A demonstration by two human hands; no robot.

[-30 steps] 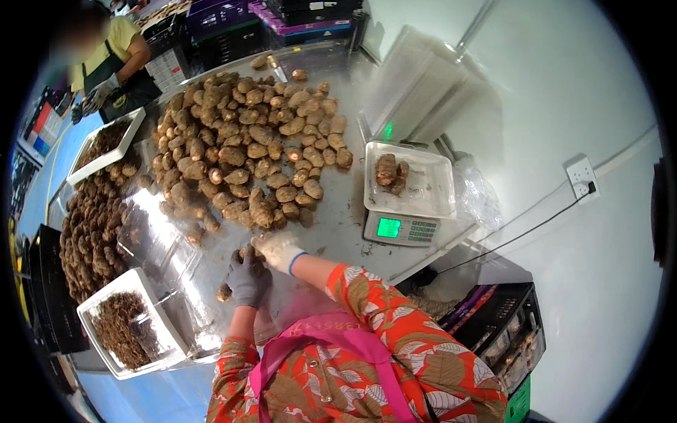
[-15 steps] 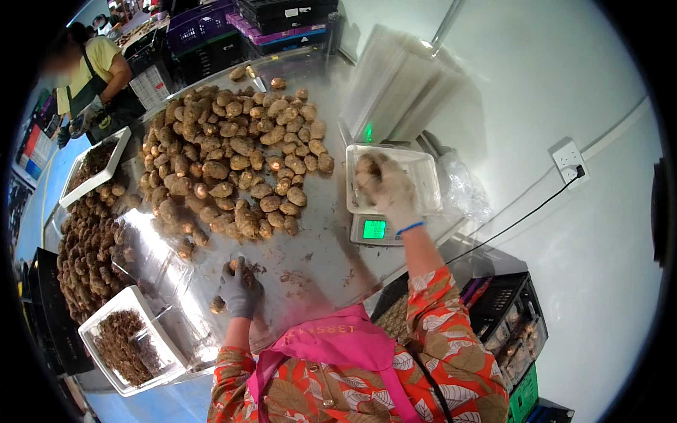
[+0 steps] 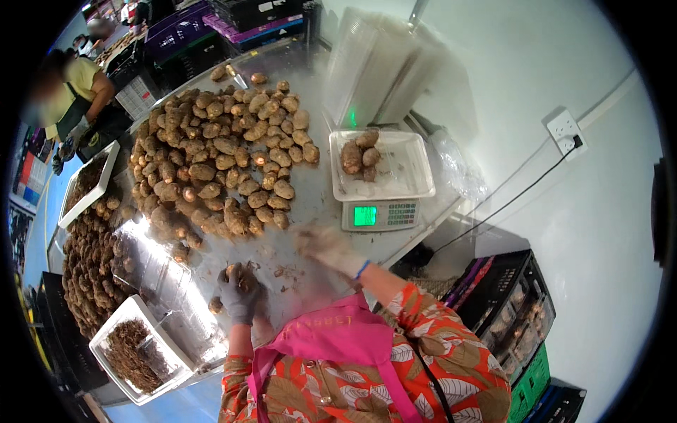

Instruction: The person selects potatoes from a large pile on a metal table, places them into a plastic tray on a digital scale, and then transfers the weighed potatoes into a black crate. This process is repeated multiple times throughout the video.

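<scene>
My left hand [image 3: 238, 290], in a grey glove, is closed around a brown taro tuber [image 3: 233, 271] low over the steel table [image 3: 289, 268], beside a loose tuber [image 3: 215, 305]. My right hand [image 3: 321, 247], in a white glove, is smeared by motion just right of the large heap of tubers [image 3: 211, 148], so its fingers are unclear. A scale [image 3: 381, 215] with a green display carries a white tray [image 3: 405, 166], where several tubers [image 3: 360, 155] lie.
White trays of dark scraps [image 3: 166, 340] sit at the left, beside darker unsorted tubers [image 3: 92, 275]. A co-worker [image 3: 70, 102] works across at upper left. Crates [image 3: 508, 303] stand below the right edge, a plastic bag [image 3: 458, 169] by the scale, stacked crates [image 3: 176, 39] behind.
My right hand went to the scale tray and has come back toward the table's middle. The tray holds more tubers than before. My left hand stays low around a tuber.
</scene>
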